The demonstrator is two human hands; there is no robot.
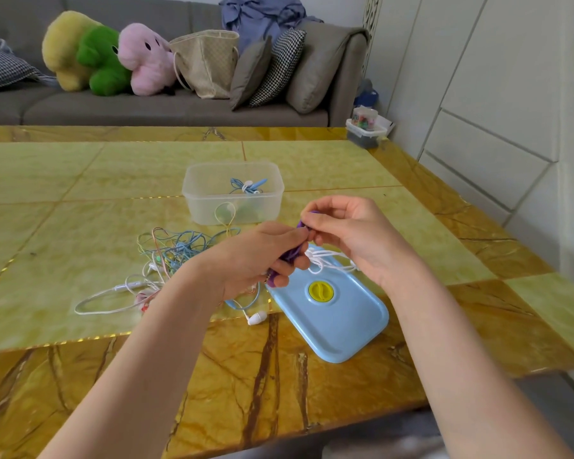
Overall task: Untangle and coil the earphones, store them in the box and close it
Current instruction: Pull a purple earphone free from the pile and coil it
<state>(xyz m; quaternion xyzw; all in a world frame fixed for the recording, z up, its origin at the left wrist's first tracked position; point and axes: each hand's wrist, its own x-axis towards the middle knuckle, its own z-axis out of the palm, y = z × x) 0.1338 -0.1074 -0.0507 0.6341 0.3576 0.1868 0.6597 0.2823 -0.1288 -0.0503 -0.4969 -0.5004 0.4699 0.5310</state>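
Note:
My left hand (pixel 262 256) grips a bundle of purple earphone cable (pixel 290 256) above the table. My right hand (pixel 348 233) pinches the top of the same purple cable near my left fingertips. A clear plastic box (pixel 196 193) stands open behind them, with a coiled blue earphone (pixel 247 187) inside. The light blue lid (pixel 345 326) with a yellow knob lies flat below my hands. Coiled white earphones (pixel 325 260) rest on the lid's far end. A tangle of earphones (pixel 166 256) in blue, pink and white lies to the left.
The table (pixel 80 180) has a yellow-green top with a brown marbled border. A grey sofa with plush toys, a bag and cushions stands behind it. A small container (pixel 365 127) sits near the far right corner by the white wall.

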